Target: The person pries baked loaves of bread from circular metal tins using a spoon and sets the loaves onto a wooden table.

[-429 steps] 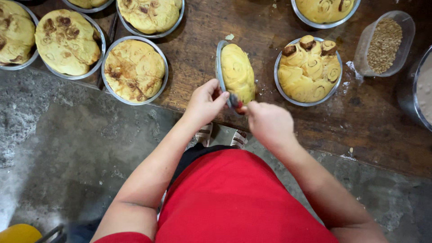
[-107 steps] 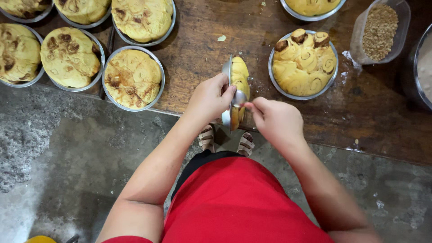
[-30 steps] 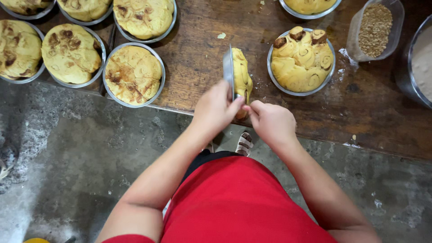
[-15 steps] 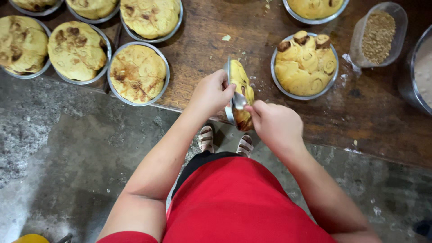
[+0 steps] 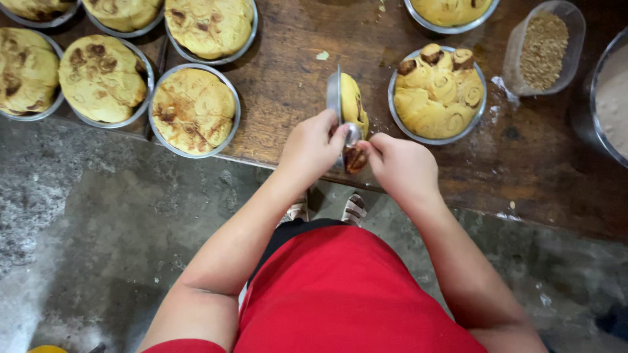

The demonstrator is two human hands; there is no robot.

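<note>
Left hand (image 5: 315, 145) grips the rim of a round metal pan (image 5: 336, 104), tilted on edge above the wooden desk (image 5: 294, 72), its yellow dough (image 5: 352, 104) facing right. Right hand (image 5: 400, 167), fingers closed, pinches the dough's dark lower edge just beside a filled pan of rolls (image 5: 437, 93).

No packages, labels, signs or screens appear before you on the table or floor.

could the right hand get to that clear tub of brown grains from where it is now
Probably yes. The tub of brown grains stands open on the table, off to that side, with bare wood between. But the right hand is busy at the tilted metal pan of dough, so it would have to let go.
</note>
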